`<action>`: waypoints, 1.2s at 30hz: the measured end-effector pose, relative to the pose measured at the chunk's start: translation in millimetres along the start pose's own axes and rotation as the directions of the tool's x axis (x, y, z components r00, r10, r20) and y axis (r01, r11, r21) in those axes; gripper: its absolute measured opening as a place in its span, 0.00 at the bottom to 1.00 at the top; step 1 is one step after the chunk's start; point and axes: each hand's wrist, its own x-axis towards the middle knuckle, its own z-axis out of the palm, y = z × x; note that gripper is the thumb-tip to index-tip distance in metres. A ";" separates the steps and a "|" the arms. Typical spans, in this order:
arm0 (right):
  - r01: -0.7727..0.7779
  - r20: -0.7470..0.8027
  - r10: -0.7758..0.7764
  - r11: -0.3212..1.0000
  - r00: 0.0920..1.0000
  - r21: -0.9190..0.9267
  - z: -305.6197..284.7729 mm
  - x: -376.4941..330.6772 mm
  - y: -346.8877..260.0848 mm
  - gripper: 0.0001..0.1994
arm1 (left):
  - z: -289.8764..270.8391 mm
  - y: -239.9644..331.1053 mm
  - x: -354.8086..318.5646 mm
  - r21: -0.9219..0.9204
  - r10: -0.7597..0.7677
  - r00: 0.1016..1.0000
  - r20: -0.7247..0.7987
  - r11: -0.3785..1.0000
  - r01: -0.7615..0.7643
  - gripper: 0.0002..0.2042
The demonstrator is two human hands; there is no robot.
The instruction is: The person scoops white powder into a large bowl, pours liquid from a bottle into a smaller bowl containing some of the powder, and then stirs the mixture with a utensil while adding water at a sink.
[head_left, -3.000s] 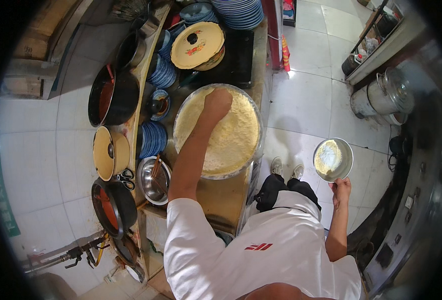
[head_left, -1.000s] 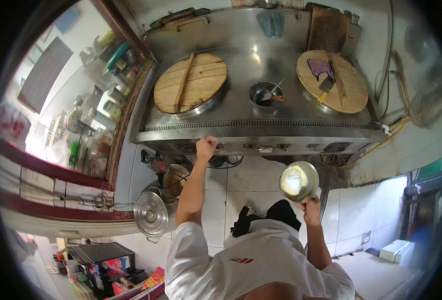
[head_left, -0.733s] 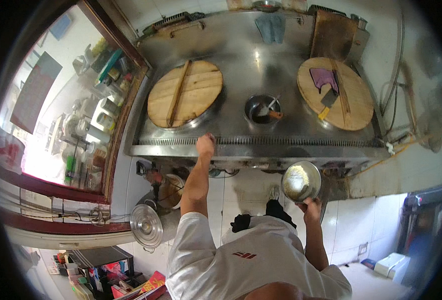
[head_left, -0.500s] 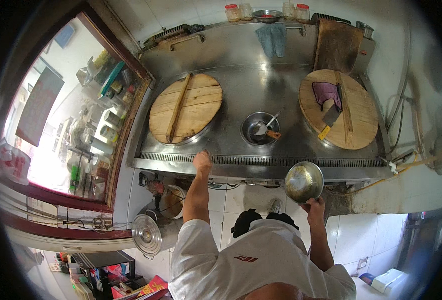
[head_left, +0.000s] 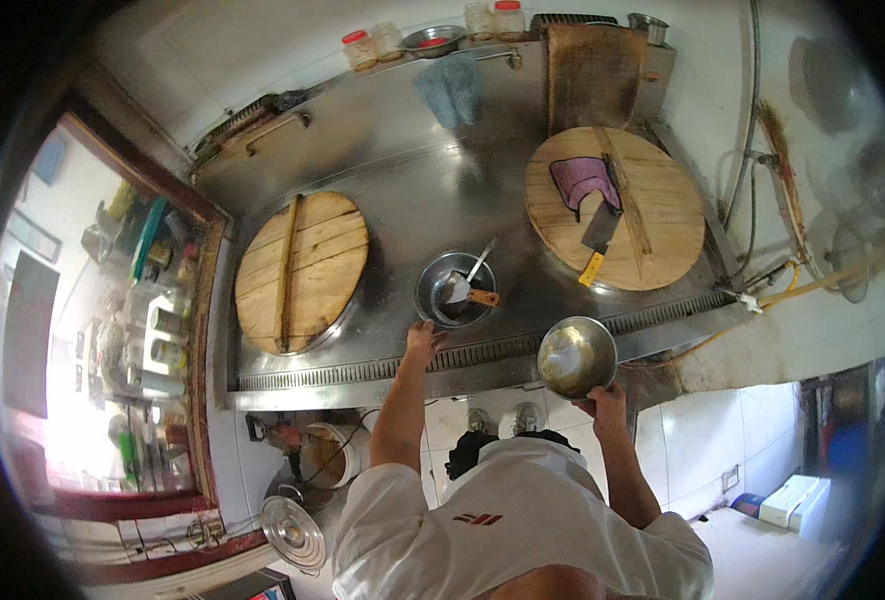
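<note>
My right hand (head_left: 607,405) grips the rim of a round metal bowl (head_left: 575,352), holding it over the stove's front edge. Its inside faces up and shows yellowish stains. My left hand (head_left: 425,343) reaches forward with its fingers apart and nothing in them. The fingertips are at the near left rim of a second metal bowl (head_left: 427,293) on the steel stove top; whether they touch it I cannot tell. In that bowl lie a wooden-handled tool (head_left: 483,298) and a pale-bladed metal scraper or spatula (head_left: 460,288), its handle sticking out over the far right rim.
Two round wooden lids (head_left: 324,265) (head_left: 552,235) cover the stove's left and right sides. The right one bears a purple cloth (head_left: 584,180) and a cleaver (head_left: 600,232) with a yellow handle. A slotted drain (head_left: 392,368) runs along the front. A pot lid (head_left: 293,530) sits below left.
My left hand has moved right, from the stove's front edge to the bowl with the tools. My right hand still holds its bowl. The whole view has turned and shifted.
</note>
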 end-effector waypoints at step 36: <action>-0.049 -0.023 0.046 0.990 0.999 -0.134 52.3 43.3 -9.2 0.15 | 221.9 64.6 36.3 0.361 -0.014 0.945 0.326 0.926 -0.111 0.12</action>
